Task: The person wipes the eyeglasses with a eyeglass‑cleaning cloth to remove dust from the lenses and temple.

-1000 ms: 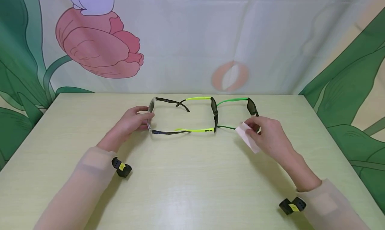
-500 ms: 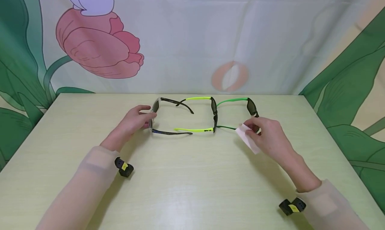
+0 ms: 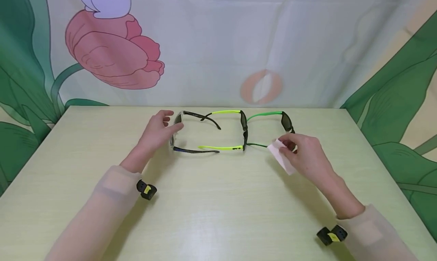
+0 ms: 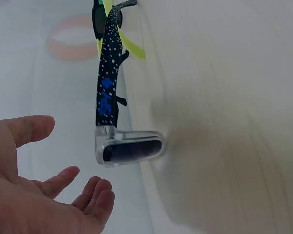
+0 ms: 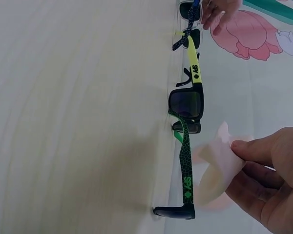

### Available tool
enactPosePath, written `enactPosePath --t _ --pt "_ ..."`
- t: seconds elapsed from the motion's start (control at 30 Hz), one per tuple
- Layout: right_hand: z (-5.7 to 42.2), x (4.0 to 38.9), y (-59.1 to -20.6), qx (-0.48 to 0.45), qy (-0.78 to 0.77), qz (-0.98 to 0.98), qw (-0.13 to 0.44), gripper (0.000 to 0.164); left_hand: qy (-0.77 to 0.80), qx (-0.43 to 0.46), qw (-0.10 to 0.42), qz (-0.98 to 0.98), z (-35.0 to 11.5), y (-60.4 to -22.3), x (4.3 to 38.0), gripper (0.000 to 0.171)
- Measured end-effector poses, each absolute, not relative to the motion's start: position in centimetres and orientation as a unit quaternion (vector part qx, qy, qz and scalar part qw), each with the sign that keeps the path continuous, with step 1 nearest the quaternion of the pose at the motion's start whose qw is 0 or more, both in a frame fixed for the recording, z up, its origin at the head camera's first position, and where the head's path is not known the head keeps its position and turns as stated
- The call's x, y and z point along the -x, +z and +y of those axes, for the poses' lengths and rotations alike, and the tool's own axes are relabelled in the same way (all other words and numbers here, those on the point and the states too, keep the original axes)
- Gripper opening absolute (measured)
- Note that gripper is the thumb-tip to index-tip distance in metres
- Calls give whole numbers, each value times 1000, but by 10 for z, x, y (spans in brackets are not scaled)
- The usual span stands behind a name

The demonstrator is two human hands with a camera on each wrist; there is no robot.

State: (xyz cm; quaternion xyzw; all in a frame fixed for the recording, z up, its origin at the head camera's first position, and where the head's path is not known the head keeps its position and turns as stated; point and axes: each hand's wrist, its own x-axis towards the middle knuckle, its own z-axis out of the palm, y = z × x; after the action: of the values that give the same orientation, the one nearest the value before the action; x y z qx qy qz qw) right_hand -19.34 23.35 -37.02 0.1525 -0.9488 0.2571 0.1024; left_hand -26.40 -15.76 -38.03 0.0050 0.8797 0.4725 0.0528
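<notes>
Three pairs of sunglasses stand in a row, temples spread to the left or right. At the left is the clear-framed pair (image 3: 178, 118) with speckled black temples (image 4: 107, 80). My left hand (image 3: 155, 134) is beside its front, thumb and fingers spread; the left wrist view shows a gap between hand and frame. The black pair with yellow temples (image 3: 244, 121) is in the middle, and the pair with green temples (image 3: 286, 121) is at the right. My right hand (image 3: 308, 153) pinches a small pale cloth (image 5: 223, 163) near the green pair, partly covering it in the head view.
The glasses stand near the back edge of a pale wooden table (image 3: 205, 204). Behind it hangs a white curtain (image 3: 211, 48) printed with a pink flower and green leaves. Each sleeve carries a small black camera (image 3: 146, 189).
The clear-framed pair has shifted slightly right, towards the yellow-templed pair. My left hand has let go of it, its fingers spreading apart. My right hand has stayed in place with the cloth.
</notes>
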Motion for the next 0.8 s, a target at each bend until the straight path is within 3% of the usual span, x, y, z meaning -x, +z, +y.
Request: enactPosePath --t 0.17,0.53,0.8 --pt "234 193 -372 -157 264 -946 99 18 400 -54 18 915 -142 -379 259 61" --pt "234 192 -373 -160 259 -945 120 20 280 -185 10 942 -101 -374 247 47" --pt "233 192 -374 -155 260 -948 97 21 247 -239 52 938 -80 -382 247 43"
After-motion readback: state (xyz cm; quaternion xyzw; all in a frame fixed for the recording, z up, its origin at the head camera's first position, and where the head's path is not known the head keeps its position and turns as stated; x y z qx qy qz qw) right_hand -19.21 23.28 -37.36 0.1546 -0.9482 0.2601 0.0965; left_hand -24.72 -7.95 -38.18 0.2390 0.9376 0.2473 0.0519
